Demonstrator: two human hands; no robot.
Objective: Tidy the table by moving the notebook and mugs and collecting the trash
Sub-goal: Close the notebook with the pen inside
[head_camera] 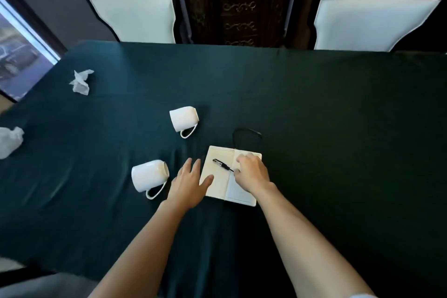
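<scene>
An open notebook with cream pages lies on the dark green tablecloth, a black pen across its pages. My left hand rests flat with spread fingers at the notebook's left edge, thumb on the page. On the right page sits my right hand, fingers curled beside the pen's tip. Two white mugs lie on their sides: one just left of my left hand, one farther back. Crumpled white tissues lie at far left and at the left edge.
A thin black loop, perhaps a cord or glasses, lies just behind the notebook. Two white-cushioned chairs stand at the table's far side, with a dark carved cabinet between them.
</scene>
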